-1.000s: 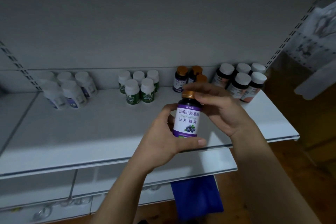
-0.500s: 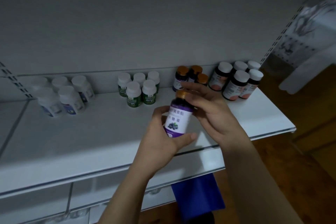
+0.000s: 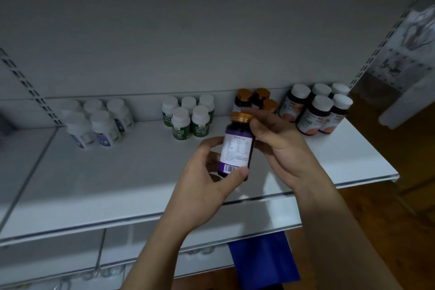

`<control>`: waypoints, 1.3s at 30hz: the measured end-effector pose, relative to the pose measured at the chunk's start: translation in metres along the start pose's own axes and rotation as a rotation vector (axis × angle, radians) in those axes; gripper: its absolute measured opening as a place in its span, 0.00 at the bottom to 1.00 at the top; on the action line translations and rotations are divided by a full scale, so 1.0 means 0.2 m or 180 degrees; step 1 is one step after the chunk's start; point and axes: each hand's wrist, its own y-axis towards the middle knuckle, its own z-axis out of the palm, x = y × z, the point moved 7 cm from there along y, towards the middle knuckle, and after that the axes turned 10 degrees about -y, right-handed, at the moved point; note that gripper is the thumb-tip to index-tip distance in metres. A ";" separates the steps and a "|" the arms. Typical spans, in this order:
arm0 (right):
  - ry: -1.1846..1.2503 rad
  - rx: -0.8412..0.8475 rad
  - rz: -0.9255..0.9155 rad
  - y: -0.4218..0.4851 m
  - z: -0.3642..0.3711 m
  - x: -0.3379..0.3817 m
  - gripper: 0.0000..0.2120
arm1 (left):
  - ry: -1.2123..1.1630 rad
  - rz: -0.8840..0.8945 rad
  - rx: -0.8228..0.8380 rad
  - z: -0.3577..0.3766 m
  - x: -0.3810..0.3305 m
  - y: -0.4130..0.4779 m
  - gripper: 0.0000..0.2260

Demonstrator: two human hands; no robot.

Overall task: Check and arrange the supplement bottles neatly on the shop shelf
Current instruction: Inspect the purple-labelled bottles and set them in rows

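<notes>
Shelf (image 3: 117, 183): white, with four groups of bottles along its far edge.
White bottles (image 3: 103, 128): far left, clustered.
Green bottles (image 3: 181, 123): left of centre, white caps, two in front of three.
Left hand (image 3: 207, 183): grips the held bottle low, thumb by the barcode.
Bottle (image 3: 236, 148): purple, gold cap, held above mid-shelf, back label facing the camera.
Right hand (image 3: 287, 146): fingers curled round the bottle's shoulder and cap.
Orange-cap bottles (image 3: 243, 99): far, just behind the held bottle.
Dark bottles (image 3: 315, 113): far right, white caps.
Blue sheet (image 3: 261, 263): below the shelf, near.
</notes>
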 end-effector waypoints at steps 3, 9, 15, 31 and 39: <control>0.0094 0.0184 0.0052 -0.02 0.00 0.01 0.20 | -0.0022 0.0024 0.0210 0.05 0.00 -0.02 0.23; 0.0134 0.0421 0.0037 -0.06 0.00 0.05 0.25 | -0.0066 0.0121 0.0377 0.07 -0.01 -0.03 0.24; 0.0205 0.0452 -0.0025 -0.06 0.02 0.08 0.25 | 0.0007 0.0103 0.0558 0.04 -0.02 -0.03 0.34; -0.0129 0.0087 0.0031 -0.05 0.14 0.13 0.22 | 0.0027 0.0284 0.0422 -0.04 -0.04 -0.04 0.32; -0.0285 -0.0228 0.0173 -0.01 0.18 0.10 0.24 | 0.0132 0.0290 0.0239 -0.08 -0.02 -0.05 0.30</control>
